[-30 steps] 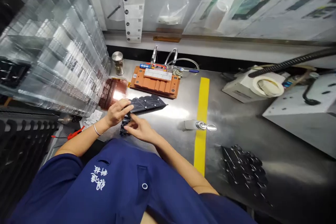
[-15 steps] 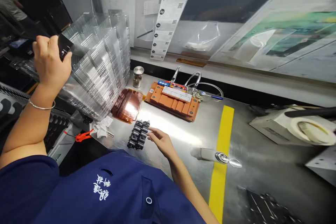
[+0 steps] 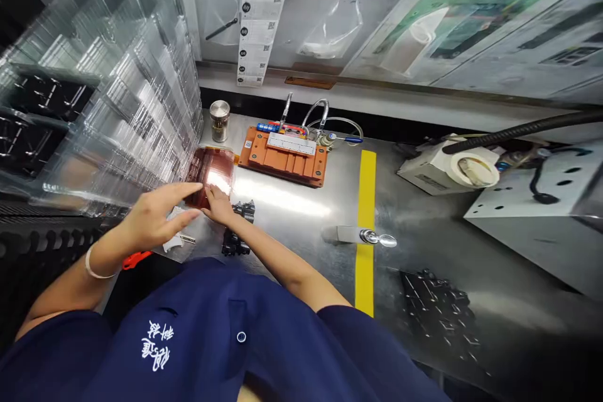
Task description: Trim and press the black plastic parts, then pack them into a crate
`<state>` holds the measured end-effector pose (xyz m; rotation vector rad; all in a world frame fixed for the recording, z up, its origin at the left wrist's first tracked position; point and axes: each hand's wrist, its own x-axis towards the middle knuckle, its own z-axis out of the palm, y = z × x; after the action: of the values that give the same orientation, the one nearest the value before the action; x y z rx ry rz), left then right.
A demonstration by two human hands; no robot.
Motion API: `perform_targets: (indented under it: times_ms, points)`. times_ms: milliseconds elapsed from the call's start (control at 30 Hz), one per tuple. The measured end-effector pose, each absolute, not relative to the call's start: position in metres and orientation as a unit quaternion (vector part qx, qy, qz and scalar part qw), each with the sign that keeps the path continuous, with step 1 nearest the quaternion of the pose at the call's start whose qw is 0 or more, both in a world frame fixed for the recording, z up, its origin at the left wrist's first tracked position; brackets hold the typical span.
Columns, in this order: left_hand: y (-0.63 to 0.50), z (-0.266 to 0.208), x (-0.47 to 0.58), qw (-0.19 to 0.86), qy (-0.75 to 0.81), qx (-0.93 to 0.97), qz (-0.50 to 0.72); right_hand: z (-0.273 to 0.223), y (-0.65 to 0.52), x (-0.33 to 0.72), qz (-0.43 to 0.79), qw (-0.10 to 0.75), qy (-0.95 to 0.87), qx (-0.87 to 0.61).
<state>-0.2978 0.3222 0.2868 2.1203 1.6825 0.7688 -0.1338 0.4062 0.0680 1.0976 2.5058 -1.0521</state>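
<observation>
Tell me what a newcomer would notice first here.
Likely the tall stack of clear plastic trays at the left, then the orange fixture at the back of the bench, left of the yellow stripe. The right hand is at the coppery sheets beside that stack.

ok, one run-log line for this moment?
left hand: spread, nothing visibly held | right hand: at near edge of copper-coloured sheets | black part: on metal bench, partly hidden | orange fixture: beyond hands

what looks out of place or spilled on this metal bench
No spill is evident. The rumpled white paper-like scrap beside the left hand looks untidy, seemingly lying loose near the left edge of the silver metal bench.
</observation>
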Motion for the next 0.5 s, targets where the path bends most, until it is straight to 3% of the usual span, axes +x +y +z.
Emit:
perform_targets:
  times_ms: [133,267,500]
  points:
    - [0.323,0.161,-0.278,0.352,0.751,0.552,0.086,0.039,0.401,-0.15,-0.321,0.148,0.866,0.354]
    - [0.32,0.094,-0.281,0.493,0.809,0.288,0.14,0.027,0.403,-0.13,-0.308,0.167,0.876,0.331]
    - [0.366,0.055,-0.274,0.455,0.829,0.2,0.257,0.021,0.406,-0.122,-0.276,0.139,0.895,0.322]
